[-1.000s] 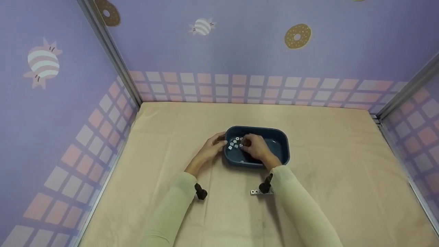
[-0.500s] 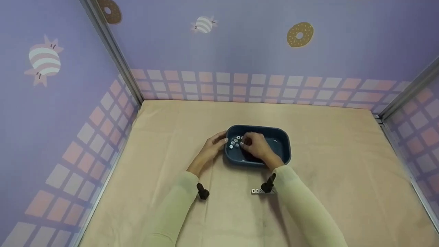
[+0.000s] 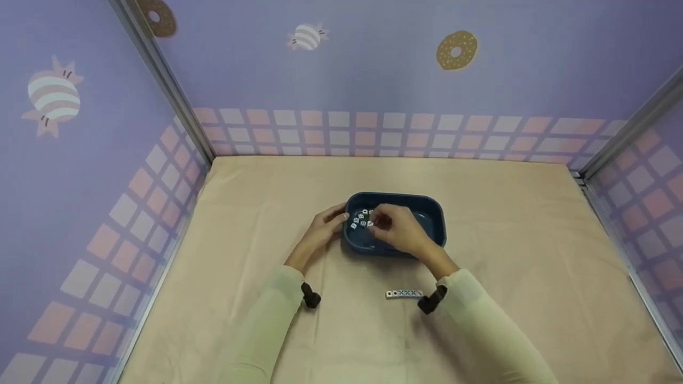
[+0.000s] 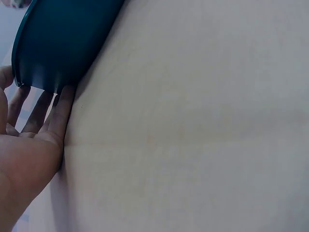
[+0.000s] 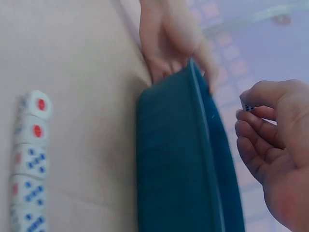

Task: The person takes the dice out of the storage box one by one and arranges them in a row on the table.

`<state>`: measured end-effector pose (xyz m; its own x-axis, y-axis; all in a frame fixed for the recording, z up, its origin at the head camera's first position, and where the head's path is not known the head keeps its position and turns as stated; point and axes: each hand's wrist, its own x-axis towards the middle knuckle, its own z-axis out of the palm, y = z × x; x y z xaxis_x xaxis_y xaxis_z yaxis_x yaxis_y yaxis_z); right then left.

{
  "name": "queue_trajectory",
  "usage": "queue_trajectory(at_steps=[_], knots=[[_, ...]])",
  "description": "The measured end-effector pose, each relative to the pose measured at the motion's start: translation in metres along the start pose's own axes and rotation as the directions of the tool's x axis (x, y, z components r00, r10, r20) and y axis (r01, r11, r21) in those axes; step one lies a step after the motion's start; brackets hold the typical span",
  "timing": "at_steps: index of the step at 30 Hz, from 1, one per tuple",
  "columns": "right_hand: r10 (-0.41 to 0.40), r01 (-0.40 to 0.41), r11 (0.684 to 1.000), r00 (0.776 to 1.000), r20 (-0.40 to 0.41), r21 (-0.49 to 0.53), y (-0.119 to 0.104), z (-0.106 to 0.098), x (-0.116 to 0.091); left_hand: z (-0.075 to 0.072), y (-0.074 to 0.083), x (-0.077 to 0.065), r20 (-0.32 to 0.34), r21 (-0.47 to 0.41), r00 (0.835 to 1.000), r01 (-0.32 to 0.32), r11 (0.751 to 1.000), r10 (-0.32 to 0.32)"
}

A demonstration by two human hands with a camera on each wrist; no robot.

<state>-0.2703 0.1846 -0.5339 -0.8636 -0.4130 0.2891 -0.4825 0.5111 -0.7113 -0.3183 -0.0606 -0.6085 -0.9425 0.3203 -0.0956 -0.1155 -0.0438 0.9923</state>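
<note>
A dark blue rectangular dish [image 3: 438,234] with rounded corners stands upright on the cloth. My left hand [image 3: 323,229] grips its left end, thumb over the rim [image 5: 192,67] and fingers against the outer wall. Over the dish, my right hand [image 3: 400,229] pinches a small white die [image 5: 247,106] between thumb and fingertips. Several loose white dice [image 3: 356,220] lie at the left end of the dish floor. In front of the dish, a straight row of dice [image 3: 404,294] sits on the cloth; red single pips and blue fives show in the right wrist view.
A beige cloth [image 3: 267,213] covers the table. Patterned purple walls [image 3: 363,69] rise at the back and both sides, joined by metal posts [image 3: 176,96]. A dark wrist camera [image 3: 431,301] hangs beside the right end of the dice row.
My right hand has lifted a little from the dish floor with a die, and its forearm has shifted right, uncovering more of the dice row. The left hand keeps its place.
</note>
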Motion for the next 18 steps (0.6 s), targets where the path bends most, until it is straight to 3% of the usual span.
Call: queue_trajectory(at_steps=[10, 18], knots=[[-0.119, 0.117, 0.993, 0.989, 0.085, 0.027, -0.011, 0.006, -0.061, -0.002, -0.002, -0.004, 0.008, 0.011, 1.000, 0.002, 1.000, -0.002], [-0.106, 0.111, 0.993, 0.988, 0.113, -0.046, -0.001, 0.023, -0.096, -0.002, 0.000, -0.001, 0.006, -0.068, 1.000, 0.027, 0.997, -0.027]])
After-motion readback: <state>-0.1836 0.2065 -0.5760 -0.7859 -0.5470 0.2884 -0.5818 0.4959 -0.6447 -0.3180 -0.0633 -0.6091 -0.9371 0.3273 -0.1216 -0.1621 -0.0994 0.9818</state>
